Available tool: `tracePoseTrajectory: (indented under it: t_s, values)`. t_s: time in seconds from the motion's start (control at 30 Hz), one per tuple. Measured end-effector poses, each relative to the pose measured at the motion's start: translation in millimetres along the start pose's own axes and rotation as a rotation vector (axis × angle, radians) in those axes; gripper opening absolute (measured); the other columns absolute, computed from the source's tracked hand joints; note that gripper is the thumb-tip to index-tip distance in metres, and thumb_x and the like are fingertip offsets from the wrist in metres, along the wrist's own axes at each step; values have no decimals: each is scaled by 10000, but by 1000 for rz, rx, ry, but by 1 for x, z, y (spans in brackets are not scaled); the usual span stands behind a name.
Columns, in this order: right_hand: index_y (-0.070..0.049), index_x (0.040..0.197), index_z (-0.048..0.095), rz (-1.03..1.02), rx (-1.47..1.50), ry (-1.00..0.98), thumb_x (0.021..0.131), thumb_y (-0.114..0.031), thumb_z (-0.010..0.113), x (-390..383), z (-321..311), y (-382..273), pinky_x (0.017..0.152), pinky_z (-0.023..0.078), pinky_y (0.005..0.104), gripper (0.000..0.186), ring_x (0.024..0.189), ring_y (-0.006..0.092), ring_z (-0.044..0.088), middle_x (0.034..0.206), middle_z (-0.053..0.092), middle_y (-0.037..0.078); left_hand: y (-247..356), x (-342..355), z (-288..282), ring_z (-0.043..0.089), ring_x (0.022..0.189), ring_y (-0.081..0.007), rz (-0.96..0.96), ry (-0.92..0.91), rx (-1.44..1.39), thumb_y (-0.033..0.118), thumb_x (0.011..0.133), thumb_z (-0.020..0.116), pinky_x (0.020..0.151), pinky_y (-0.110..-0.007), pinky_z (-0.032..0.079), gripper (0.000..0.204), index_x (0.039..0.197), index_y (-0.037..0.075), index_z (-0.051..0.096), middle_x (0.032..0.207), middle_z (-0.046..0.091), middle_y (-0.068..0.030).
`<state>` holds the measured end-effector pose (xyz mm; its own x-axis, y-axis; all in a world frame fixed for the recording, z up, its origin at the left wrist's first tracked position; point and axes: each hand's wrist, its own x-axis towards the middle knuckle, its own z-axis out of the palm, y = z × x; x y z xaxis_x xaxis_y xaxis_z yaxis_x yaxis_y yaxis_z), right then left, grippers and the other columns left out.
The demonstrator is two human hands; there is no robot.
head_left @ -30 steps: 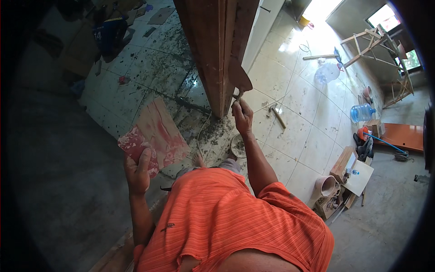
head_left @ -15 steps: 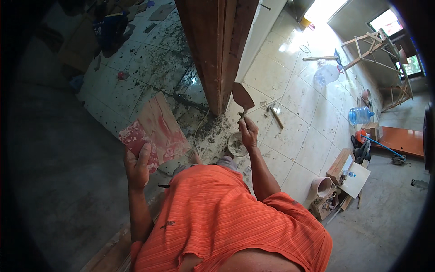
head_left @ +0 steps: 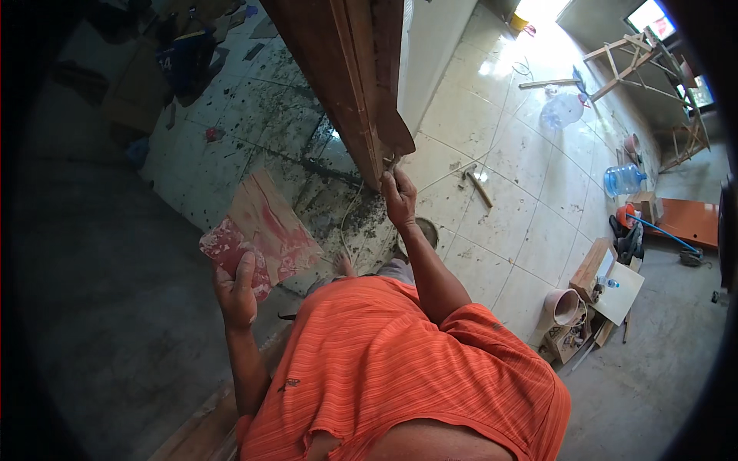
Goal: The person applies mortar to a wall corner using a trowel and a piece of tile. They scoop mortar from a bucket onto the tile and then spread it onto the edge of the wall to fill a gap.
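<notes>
My right hand (head_left: 400,198) is closed round the handle of a pointing trowel (head_left: 395,131), whose blade points up beside the brown wooden door frame (head_left: 361,92). Whether the blade touches the frame I cannot tell. Over on the left, my left hand (head_left: 237,290) grips a thin, pale wooden board (head_left: 273,219) streaked with red. At the hand's end the board has a red, white-spattered part (head_left: 231,242), with my thumb across it. A round bucket (head_left: 428,233) stands on the floor, partly hidden behind my right forearm.
Dark mortar crumbs (head_left: 361,230) litter the tiles at the frame's foot. A hammer (head_left: 479,189) lies to the right. Farther right are a large water bottle (head_left: 624,180), a pink bucket (head_left: 563,307), wood pieces and an orange panel (head_left: 680,221). A wooden frame (head_left: 646,69) leans at the back.
My right hand has moved left and up with the trowel, bringing the blade over to the door frame. The view has shifted slightly; my left hand keeps its hold on the board.
</notes>
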<state>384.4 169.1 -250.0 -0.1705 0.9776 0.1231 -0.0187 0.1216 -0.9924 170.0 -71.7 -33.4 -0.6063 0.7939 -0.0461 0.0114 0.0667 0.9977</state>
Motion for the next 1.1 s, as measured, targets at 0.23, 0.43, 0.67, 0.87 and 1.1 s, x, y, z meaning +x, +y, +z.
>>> tracePoseTrajectory:
  t_s: [0.23,0.43,0.67,0.87,1.1]
  values:
    - [-20,965,642,3,-104,-11,1016,-237,590,-3,-36,93,606,427,311,229,665,107,502,717,543,26,2,-4,33,559,1068,-87,3,93,89,67,990,592,968,-275,444,327,1311,36,542,1194,603,-5]
    - [-5,968,654,31,-308,-108,1001,-246,618,-19,-76,104,610,445,314,245,644,137,539,705,553,62,5,-15,39,564,1070,-116,-26,100,5,44,990,563,975,-306,448,325,1311,11,531,1206,602,-36]
    - [-13,970,656,21,-371,-149,941,-219,693,-77,-89,-13,781,504,397,211,865,351,638,900,669,157,-9,-15,3,632,1017,-113,-310,203,-401,83,917,662,901,-291,519,356,1266,77,596,1124,645,-4]
    - [-53,1022,693,-326,-792,-59,890,-215,761,-80,-82,-50,795,523,479,220,853,370,669,877,706,136,4,-4,-28,647,914,-120,-413,145,-574,79,905,667,788,-298,547,304,1204,92,616,1040,657,3]
    - [-159,960,740,-204,-901,6,848,-308,799,-135,-74,-65,773,526,443,196,905,305,656,948,682,87,19,-38,-74,645,919,-126,-292,192,-642,69,900,673,804,-297,528,312,1207,96,622,1047,656,3]
